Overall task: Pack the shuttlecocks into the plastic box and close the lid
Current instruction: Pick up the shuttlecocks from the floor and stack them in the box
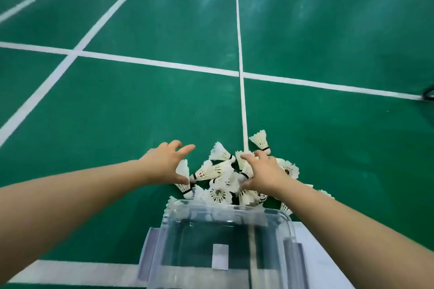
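Beyond one clear plastic box (278, 214) lie a dozen-odd shuttlecocks (218, 192). Beside them, left hand (165, 163) spreads wide; right hand (264, 172) grips some.

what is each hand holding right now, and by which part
Left hand is open and holds nothing. Right hand grips shuttlecocks in the pile by their feathers.

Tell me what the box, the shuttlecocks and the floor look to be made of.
Plastic box: clear, glossy hard plastic; the floor lines show through its walls.
Shuttlecocks: white, matte, feather-like skirts with visible ribs and black bands; real feather or imitation is unclear.
Floor: green, likely vinyl court matting, with a dull sheen and white lines.
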`<control>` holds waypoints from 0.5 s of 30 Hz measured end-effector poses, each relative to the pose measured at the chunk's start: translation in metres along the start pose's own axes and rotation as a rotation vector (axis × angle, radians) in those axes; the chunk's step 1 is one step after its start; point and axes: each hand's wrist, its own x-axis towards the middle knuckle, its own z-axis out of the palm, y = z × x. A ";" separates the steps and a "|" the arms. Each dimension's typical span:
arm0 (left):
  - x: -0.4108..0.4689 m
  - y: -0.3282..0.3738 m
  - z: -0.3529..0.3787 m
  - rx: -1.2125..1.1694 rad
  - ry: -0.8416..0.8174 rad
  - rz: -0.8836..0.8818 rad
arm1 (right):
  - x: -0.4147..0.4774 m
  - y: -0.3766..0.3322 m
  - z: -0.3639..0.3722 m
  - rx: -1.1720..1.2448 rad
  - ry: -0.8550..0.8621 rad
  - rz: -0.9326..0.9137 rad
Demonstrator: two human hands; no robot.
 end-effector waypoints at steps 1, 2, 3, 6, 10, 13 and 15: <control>0.003 -0.003 0.004 -0.024 -0.030 -0.035 | 0.005 0.001 0.002 -0.011 -0.022 0.006; 0.008 -0.006 0.010 -0.042 -0.052 -0.062 | 0.009 0.002 0.004 -0.021 -0.029 0.001; 0.012 -0.009 0.017 -0.053 -0.083 -0.086 | 0.011 0.003 0.007 -0.034 -0.057 -0.011; 0.021 -0.014 0.031 -0.124 -0.147 -0.123 | 0.017 0.004 0.020 -0.093 -0.105 -0.059; 0.035 -0.011 0.038 -0.296 -0.202 -0.185 | 0.030 -0.002 0.032 -0.170 -0.046 -0.097; 0.041 -0.004 0.040 -0.311 -0.202 -0.169 | 0.038 -0.013 0.035 -0.146 -0.045 -0.112; 0.044 0.001 0.041 -0.319 -0.166 -0.148 | 0.040 -0.020 0.037 -0.155 -0.079 -0.147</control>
